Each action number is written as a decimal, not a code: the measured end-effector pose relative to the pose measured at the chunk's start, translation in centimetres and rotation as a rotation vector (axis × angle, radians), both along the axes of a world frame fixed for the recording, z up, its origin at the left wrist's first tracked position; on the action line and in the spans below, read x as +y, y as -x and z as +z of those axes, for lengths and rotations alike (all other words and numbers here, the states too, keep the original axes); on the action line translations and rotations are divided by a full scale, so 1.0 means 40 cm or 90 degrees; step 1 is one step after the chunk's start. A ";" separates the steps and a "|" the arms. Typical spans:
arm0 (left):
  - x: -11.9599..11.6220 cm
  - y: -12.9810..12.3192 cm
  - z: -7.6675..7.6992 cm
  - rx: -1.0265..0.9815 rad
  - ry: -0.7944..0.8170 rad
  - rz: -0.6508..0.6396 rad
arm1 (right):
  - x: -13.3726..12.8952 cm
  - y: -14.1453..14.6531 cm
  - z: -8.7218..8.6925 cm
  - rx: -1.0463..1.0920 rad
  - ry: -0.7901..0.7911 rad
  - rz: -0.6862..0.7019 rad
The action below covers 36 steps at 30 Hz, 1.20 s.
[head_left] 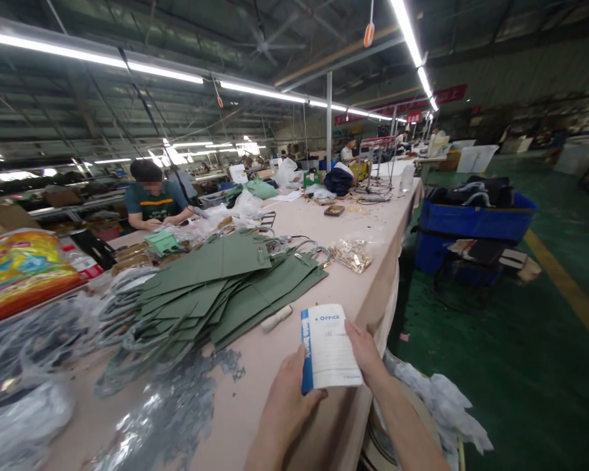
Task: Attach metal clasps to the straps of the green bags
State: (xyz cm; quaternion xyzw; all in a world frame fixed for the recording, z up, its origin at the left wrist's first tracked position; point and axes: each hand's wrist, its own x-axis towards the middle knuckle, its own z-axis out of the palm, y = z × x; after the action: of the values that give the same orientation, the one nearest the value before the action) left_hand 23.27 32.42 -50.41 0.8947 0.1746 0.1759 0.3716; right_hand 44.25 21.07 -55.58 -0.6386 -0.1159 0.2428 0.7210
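A small white notebook (pixel 331 347) with a blue spine strip and the word "OFFICE" on its cover is held up over the table's near edge. My left hand (pixel 289 392) grips its left side and lower corner, the thumb along the bottom. On the right edge, my right hand (pixel 366 350) closes round the cover. Just beyond lies a pale rolled piece (pixel 277 318), whose kind I cannot make out. A fanned stack of green flat panels with straps (pixel 226 281) spreads to the left of it.
A plastic bag of small metal parts (pixel 352 254) lies past the notebook on the table (pixel 304 219). Clear plastic bags (pixel 24 418) cover the left side. Across the table sits a person (pixel 154 196). A blue bin (pixel 476 222) stands on the floor at right.
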 end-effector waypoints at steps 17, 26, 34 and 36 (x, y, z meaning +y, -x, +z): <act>-0.024 0.011 -0.073 -0.070 -0.146 0.031 | 0.006 0.007 0.034 0.098 -0.050 -0.015; -0.107 0.038 -0.042 -0.162 0.298 0.421 | -0.038 -0.075 0.028 -0.159 0.157 0.026; -0.155 0.020 -0.010 -0.159 -0.214 0.173 | -0.027 -0.194 0.056 -0.335 0.273 0.127; -0.169 -0.015 -0.007 -0.055 -0.235 0.016 | -0.021 -0.201 0.061 -0.371 0.305 0.140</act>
State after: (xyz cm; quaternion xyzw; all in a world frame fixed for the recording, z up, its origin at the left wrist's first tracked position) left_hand 23.86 25.67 -50.71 0.9371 0.1345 0.2475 0.2060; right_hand 52.29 20.23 -53.12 -0.8147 -0.3237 0.1473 0.4580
